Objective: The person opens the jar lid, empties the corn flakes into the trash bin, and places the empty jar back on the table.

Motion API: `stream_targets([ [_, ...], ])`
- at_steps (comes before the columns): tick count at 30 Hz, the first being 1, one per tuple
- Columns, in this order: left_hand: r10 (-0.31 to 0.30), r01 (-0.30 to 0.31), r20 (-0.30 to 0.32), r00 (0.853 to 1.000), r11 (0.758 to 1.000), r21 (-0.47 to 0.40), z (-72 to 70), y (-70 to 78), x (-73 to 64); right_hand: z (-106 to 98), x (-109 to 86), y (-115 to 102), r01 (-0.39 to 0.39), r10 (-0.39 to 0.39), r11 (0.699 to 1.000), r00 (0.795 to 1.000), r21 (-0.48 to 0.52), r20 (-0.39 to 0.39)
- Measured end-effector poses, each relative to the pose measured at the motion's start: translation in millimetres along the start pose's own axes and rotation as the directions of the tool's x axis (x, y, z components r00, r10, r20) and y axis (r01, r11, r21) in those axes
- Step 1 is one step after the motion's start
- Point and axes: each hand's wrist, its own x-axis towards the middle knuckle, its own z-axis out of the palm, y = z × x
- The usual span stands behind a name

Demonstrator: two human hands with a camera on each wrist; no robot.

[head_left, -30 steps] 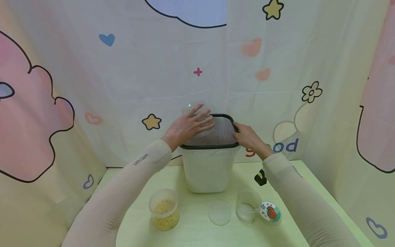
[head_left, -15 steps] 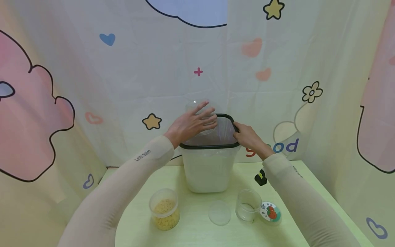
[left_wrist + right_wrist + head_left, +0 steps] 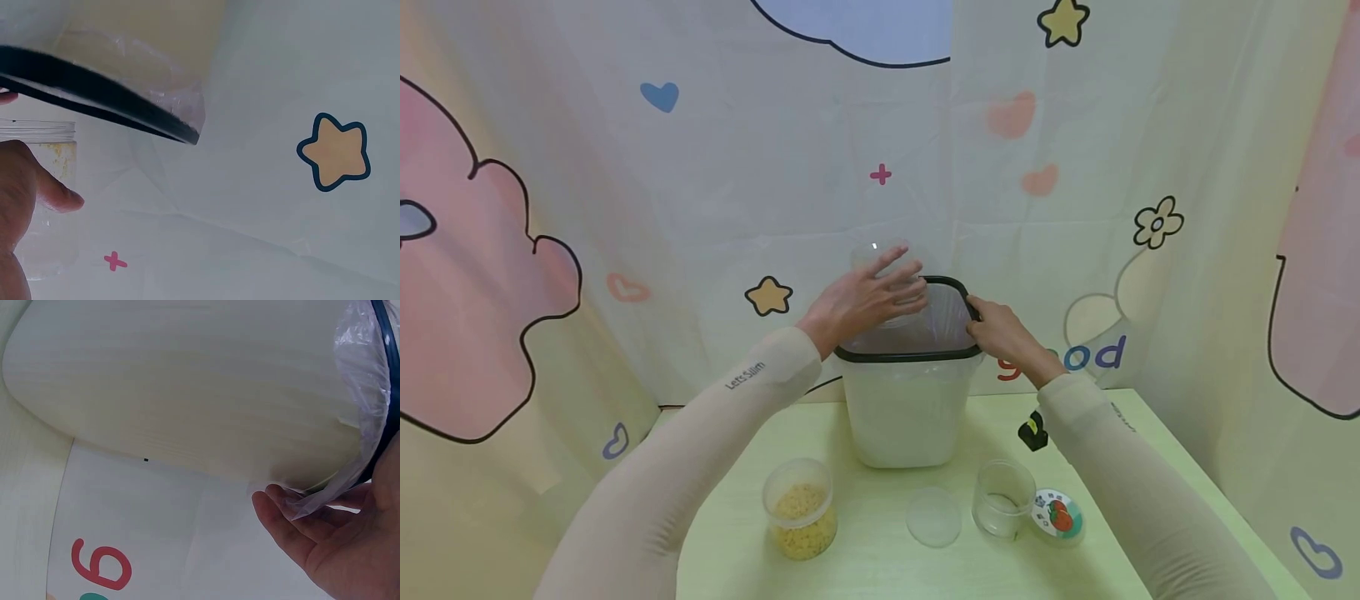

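My left hand (image 3: pixel 872 300) holds a clear plastic jar (image 3: pixel 62 169) over the mouth of a white trash bin (image 3: pixel 910 417), thumb and fingers spread round its side. The jar is tipped with its threaded mouth toward the bin, and yellowish crumbs cling inside near the thread. In the head view my hand hides most of it. At the bin's right side, my right hand (image 3: pixel 1006 337) grips the black rim (image 3: pixel 910 357). In the right wrist view, its fingers curl under the rim by the edge of the clear bag liner (image 3: pixel 362 362).
In front of the bin stand a tub of yellow crumbs (image 3: pixel 803 533), a translucent round lid (image 3: pixel 934 518) and a clear jar (image 3: pixel 1000 508). A lid with a tomato picture (image 3: pixel 1058 515) lies beside that jar. Behind it is a small black object (image 3: pixel 1033 433). A printed curtain (image 3: pixel 880 125) hangs close behind.
My left hand and its jar have shifted slightly right and up since the first frame, then stayed nearly still. My right hand keeps its hold on the rim.
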Motion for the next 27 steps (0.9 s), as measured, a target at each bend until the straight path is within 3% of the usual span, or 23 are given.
stream_targets([
  [7,0.012,-0.012,0.015,1.000,1.000,-0.016,-2.1,-1.1,-2.4,0.0,-0.9,-1.1,-0.005,0.005,1.000,1.000,0.006,0.005],
  [14,-0.104,0.103,-0.002,0.995,0.993,-0.055,-4.4,-25.6,-5.9,-0.7,0.0,-0.4,-0.005,0.005,1.000,1.000,0.010,0.008],
  [16,-0.108,0.108,0.004,0.994,0.993,-0.048,-3.8,-26.6,-5.9,-1.1,-0.2,-0.8,-0.003,0.002,1.000,1.000,0.009,0.006],
  [23,-0.010,0.012,0.029,1.000,0.997,-0.074,0.8,-4.1,-5.4,0.4,0.3,0.5,-0.007,0.007,1.000,1.000,0.008,0.005],
  [27,-0.019,0.020,0.017,1.000,0.998,-0.067,3.3,4.3,-5.3,0.4,0.3,0.4,-0.006,0.006,1.000,1.000,0.005,0.002],
])
